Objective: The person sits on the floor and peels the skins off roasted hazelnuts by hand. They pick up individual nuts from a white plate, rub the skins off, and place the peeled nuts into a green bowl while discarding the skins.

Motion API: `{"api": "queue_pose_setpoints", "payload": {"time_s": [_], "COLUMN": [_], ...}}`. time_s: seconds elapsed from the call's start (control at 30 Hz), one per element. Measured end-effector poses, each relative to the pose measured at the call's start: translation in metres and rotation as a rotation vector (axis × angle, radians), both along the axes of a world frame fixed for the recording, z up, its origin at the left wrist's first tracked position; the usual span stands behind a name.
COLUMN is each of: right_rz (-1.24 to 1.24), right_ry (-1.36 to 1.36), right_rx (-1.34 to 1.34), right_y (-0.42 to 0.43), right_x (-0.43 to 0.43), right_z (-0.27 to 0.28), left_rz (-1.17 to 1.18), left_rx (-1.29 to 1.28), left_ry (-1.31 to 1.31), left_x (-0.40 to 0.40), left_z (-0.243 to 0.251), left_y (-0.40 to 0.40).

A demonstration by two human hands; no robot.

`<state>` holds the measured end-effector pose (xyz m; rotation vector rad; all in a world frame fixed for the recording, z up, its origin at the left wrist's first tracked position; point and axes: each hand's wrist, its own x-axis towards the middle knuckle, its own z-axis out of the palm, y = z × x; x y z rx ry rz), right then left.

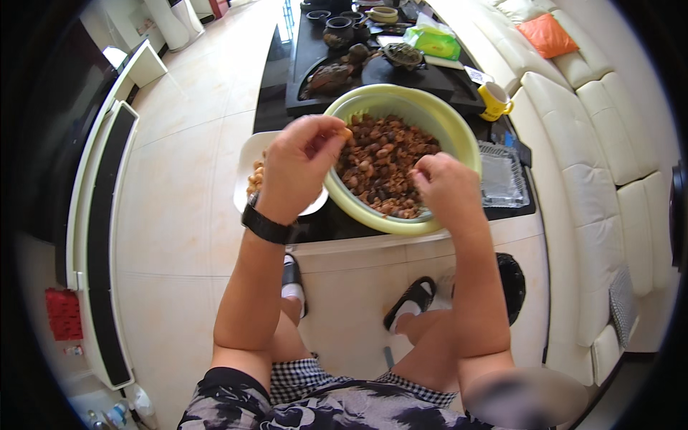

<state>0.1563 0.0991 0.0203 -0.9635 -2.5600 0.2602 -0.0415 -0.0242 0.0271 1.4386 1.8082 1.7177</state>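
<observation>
A pale yellow plastic basin with an inner liner stands at the table's near edge. It holds a heap of brown, round nut-like pieces and broken shells. Above its left rim, my left hand pinches a small yellowish kernel between thumb and fingertips. My right hand reaches over the right side of the basin with fingers curled together; whether they hold a piece is hidden. Partly behind my left wrist lies a white plate with several pale tan kernels.
Behind the basin is a black tea tray with dark pots and a green tissue pack. To the right are a yellow mug and a clear plastic tray. A black-lined bin stands beside the cream sofa.
</observation>
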Motion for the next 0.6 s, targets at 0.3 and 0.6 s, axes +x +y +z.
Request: {"api": "queue_pose_setpoints", "payload": {"time_s": [0.3,0.6], "right_rz": [0.007,-0.084], "right_ry": [0.028,-0.006], "right_rx": [0.013,-0.129], "right_y": [0.008,0.009], "right_x": [0.002,-0.001], "right_z": [-0.004,0.011], "left_rz": [0.296,0.045], "left_rx": [-0.325,-0.039], "left_ry": [0.528,0.416], "left_x": [-0.065,-0.004], "left_z": [-0.032,0.006], "left_y": [-0.032,-0.008]}}
